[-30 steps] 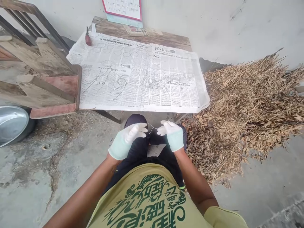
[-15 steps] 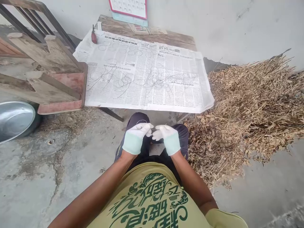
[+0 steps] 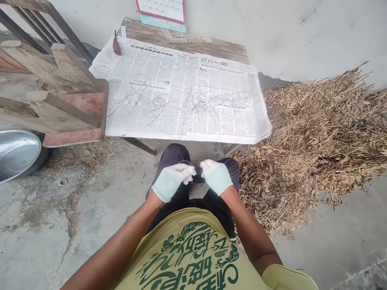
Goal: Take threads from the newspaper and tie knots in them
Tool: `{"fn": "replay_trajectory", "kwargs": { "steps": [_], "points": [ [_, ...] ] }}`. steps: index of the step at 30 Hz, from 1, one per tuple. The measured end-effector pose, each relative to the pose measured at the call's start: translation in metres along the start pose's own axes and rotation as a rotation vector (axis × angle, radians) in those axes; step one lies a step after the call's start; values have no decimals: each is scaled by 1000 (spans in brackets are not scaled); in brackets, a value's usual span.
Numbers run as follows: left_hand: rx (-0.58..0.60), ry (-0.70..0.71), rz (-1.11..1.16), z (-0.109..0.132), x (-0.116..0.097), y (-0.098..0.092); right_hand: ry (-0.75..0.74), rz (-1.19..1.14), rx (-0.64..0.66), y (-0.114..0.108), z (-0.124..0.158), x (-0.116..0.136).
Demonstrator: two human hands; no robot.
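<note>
Both my hands wear white gloves with pale green cuffs and meet above my knees. My left hand is closed in a pinch on a thin wire, and a curved piece of that wire arcs above its fingers. Just to the right, my right hand pinches the wire's other side, its fingertips a small gap from the left ones. Beyond my knees, loose wires lie tangled on newspaper, with several small wire rings toward its far side.
The newspaper covers a wooden table against the wall. On it are a red-handled tool and a calendar. Left are a wooden chair or bench and a metal basin. Dry stalks are heaped at right.
My right hand has turned, its fingers now pointing up and left, closed together. My left hand has shifted slightly down, still pinching the wire.
</note>
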State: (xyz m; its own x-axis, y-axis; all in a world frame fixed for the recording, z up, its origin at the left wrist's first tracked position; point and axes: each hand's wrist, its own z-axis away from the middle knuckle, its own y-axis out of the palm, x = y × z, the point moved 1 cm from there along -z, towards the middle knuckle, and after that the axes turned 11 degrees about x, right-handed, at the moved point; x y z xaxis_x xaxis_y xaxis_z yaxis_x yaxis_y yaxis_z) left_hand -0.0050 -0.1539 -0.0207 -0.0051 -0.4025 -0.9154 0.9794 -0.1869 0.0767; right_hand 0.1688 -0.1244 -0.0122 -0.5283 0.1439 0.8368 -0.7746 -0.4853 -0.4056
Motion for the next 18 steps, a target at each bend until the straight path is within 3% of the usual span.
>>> {"fn": "replay_trajectory", "kwargs": {
  "steps": [7,13,18],
  "points": [
    [-75,44,391,-2,3,-4,-127,-889,146,6,7,3],
    [-30,-24,396,0,-4,-5,-162,-888,12,18,10,0],
    [53,0,355,1,-9,-4,-213,-854,29,16,13,3]
  ]
}}
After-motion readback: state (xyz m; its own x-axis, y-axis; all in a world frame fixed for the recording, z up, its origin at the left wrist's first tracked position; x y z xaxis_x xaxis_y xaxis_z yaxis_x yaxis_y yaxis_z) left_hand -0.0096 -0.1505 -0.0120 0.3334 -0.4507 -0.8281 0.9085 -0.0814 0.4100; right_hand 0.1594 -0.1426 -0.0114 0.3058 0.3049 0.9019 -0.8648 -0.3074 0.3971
